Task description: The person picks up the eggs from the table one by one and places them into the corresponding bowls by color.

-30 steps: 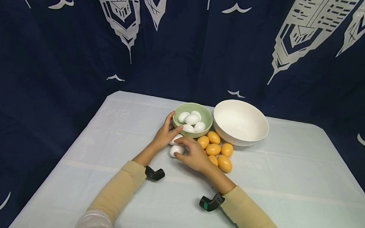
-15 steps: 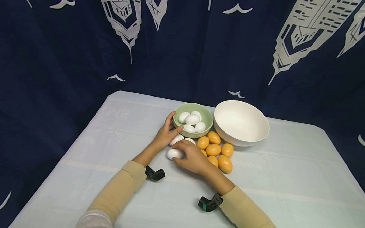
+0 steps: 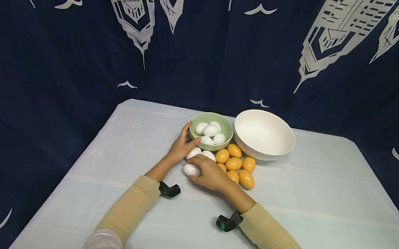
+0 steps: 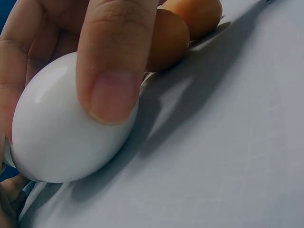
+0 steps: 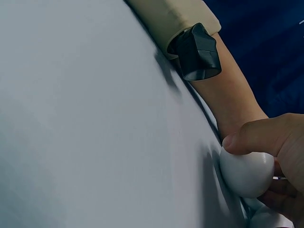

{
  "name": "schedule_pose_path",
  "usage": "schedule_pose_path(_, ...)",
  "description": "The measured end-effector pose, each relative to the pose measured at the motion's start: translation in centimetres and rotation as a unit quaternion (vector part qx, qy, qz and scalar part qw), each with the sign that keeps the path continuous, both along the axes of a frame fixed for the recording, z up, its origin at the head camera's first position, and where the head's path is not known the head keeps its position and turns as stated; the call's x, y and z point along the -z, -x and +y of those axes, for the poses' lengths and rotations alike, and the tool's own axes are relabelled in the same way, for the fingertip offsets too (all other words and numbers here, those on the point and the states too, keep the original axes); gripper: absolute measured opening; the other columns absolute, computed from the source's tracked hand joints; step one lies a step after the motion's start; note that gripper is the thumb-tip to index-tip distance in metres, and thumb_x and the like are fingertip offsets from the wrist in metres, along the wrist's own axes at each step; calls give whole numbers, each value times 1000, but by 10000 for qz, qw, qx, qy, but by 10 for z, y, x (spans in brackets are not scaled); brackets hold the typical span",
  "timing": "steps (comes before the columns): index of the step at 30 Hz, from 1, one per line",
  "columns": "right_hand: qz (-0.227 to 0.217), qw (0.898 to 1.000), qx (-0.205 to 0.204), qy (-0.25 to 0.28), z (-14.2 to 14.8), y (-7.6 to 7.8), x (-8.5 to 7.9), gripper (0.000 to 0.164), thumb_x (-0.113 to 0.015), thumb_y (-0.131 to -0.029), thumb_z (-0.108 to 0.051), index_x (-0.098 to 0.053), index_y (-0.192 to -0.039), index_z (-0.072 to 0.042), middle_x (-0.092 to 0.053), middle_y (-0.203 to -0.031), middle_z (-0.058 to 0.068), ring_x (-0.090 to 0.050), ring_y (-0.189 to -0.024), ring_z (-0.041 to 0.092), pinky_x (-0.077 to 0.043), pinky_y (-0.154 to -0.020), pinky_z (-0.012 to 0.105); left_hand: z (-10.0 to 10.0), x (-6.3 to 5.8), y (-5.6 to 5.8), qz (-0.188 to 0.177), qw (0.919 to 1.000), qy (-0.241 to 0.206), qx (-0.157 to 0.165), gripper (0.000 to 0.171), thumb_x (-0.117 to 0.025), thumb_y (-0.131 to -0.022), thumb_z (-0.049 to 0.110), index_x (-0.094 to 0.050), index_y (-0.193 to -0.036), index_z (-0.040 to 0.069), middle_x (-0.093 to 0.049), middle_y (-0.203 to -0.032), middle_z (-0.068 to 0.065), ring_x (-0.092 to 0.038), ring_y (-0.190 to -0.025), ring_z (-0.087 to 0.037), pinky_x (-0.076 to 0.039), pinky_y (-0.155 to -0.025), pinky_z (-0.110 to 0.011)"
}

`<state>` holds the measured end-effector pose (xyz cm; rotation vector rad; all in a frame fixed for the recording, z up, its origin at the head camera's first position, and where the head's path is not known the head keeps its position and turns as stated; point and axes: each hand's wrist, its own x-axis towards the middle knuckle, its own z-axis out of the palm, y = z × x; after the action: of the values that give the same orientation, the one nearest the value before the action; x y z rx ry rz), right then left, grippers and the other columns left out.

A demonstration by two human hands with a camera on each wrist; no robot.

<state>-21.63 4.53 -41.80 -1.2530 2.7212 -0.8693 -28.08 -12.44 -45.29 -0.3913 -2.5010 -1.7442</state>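
Observation:
My left hand [image 3: 179, 147] holds the left side of a light green bowl [image 3: 229, 137], index finger near the rim and thumb along the front. Several white eggs [image 3: 210, 130] lie in the bowl. In front of it my right hand [image 3: 210, 173] pinches a white egg [image 3: 191, 170] low at the table, thumb on its near side. The left wrist view shows that egg [image 4: 57, 133] large beneath the right thumb; the right wrist view shows the egg [image 5: 247, 171] as well. Two other white eggs [image 3: 194, 153] sit between the hands and the bowl, partly covered.
A larger white bowl [image 3: 264, 134] stands right of the green bowl. Several orange-yellow eggs [image 3: 233, 164] cluster in front of both bowls, beside the right hand, which partly hides them. The pale-covered table [image 3: 317, 189] ends at a dark blue curtain [image 3: 202, 65].
My right hand has moved slightly toward the near left with the white egg, exposing another white egg behind it. My left hand has stayed at the green bowl.

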Motion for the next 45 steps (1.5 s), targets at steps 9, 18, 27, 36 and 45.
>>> schedule_pose_path(9,-45,10000,68,33,0,-1,0,41,-77,-82,-16,-65,-119,-3,-64,-118,8,-58,-110,22,-47,-94,40,0,-1,-1,-66,10000,-10,-35,72,-59,-98,35,-15,-155,28,-24,-159,-7,-48,-130,-31,-34,-107,-51)
schedule_pose_path(18,-55,9995,210,224,2,1,-2,39,-79,-80,-16,-66,-116,-6,-65,-114,6,-60,-106,21,-48,-91,38,1,0,0,-77,10000,-31,-34,72,-58,-99,35,-15,-155,29,-23,-159,-7,-48,-130,-31,-34,-108,-51)
schedule_pose_path(27,-155,9982,219,536,6,5,-14,40,-81,-79,-15,-67,-115,-4,-67,-111,6,-61,-99,19,-51,-86,35,1,-1,-1,-123,9999,-74,10,72,-58,-99,35,-14,-156,29,-22,-160,-8,-45,-132,-32,-33,-108,-51)
schedule_pose_path(36,-362,9977,193,537,8,13,-24,43,-80,-81,-15,-65,-119,-3,-67,-112,7,-62,-95,18,-52,-83,35,0,-2,-2,-125,9999,-64,30,73,-58,-99,37,-13,-156,28,-22,-160,-9,-46,-132,-31,-31,-108,-54)
schedule_pose_path(45,-341,9976,358,493,12,18,-35,43,-80,-81,-18,-65,-120,-5,-65,-111,5,-60,-97,19,-51,-85,36,0,-1,-1,-171,9998,-100,-12,75,-59,-98,40,-13,-156,30,-22,-160,-8,-45,-132,-31,-29,-109,-55)
